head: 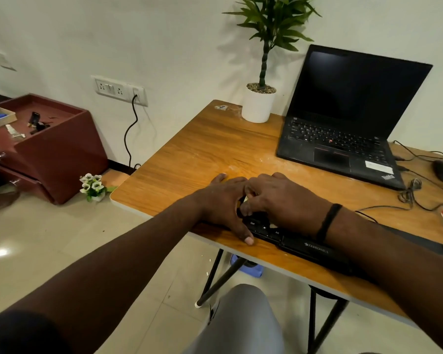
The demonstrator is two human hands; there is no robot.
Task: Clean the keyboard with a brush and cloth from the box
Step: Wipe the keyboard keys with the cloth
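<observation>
White pot (257,106) upper centre holds plant | left hand (221,200) flat on tabletop (189,159), fingers straight | right hand (279,200) fingers curled over keyboard (304,247), grip unclear

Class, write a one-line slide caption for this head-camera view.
Both hands work at the left end of a black keyboard on a wooden table.

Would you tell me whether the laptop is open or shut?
Open: the laptop's lid stands upright, showing a dark screen and keys.

The black keyboard (304,247) lies flat along the table's near edge, partly covered.
</observation>
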